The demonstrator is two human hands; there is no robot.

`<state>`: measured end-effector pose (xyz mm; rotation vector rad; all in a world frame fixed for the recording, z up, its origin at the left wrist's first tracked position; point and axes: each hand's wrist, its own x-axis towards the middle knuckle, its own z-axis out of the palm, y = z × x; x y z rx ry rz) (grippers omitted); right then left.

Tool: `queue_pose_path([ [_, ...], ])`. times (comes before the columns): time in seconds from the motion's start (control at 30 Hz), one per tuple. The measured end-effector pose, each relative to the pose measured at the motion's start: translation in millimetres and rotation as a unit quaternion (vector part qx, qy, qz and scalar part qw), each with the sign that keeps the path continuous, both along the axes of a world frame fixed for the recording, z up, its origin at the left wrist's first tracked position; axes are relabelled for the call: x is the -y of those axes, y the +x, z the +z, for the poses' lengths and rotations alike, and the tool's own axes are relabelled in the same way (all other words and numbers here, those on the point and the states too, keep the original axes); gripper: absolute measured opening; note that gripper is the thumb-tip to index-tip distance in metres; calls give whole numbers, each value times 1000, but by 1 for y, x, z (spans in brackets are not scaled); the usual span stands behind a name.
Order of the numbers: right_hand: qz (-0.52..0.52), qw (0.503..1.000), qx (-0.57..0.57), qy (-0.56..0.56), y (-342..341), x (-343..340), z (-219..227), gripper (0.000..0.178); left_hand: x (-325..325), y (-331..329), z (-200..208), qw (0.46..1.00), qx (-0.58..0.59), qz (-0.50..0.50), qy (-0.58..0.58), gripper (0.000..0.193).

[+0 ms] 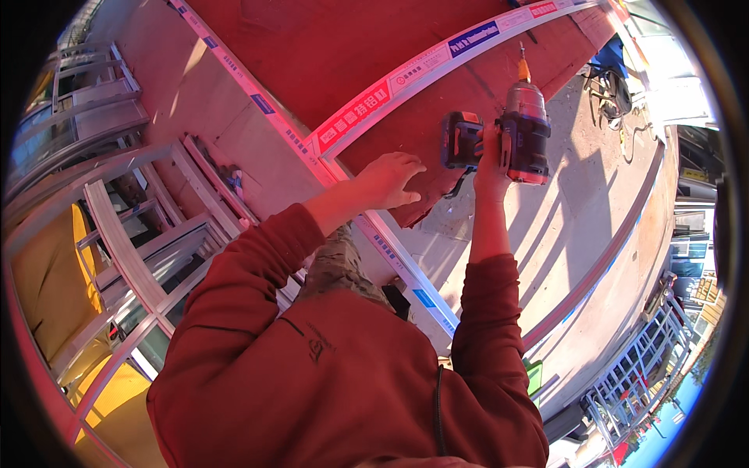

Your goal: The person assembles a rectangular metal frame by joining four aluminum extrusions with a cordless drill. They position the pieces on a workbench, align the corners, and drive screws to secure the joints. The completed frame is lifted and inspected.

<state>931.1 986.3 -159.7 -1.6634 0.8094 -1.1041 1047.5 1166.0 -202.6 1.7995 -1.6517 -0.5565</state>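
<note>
Floor [571,234] lies sun-striped beside the red surface [312,54], right hand [489,162] gripping a drill [527,136], left hand [388,178] loosely spread.

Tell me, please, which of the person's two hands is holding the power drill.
The right hand, which is closed on the power drill; the left hand is open, with no tool visible in it.

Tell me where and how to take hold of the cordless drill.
Grip the cordless drill by its handle, probably from the person's side, as the right hand does: this narrower stretch joins the battery to the thick motor body, and the bit points away from the person.
</note>
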Motion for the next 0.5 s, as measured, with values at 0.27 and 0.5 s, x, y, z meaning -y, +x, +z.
queue_pose_path([
  [0.27, -40, 997, -59, 29, 61, 26, -16, 14, -109, 35, 4, 994, 72, -81, 27, 56],
  [0.5, -51, 991, -108, 58, 53, 31, -14, 17, -105, 53, -23, 992, 85, -90, -14, 48],
])
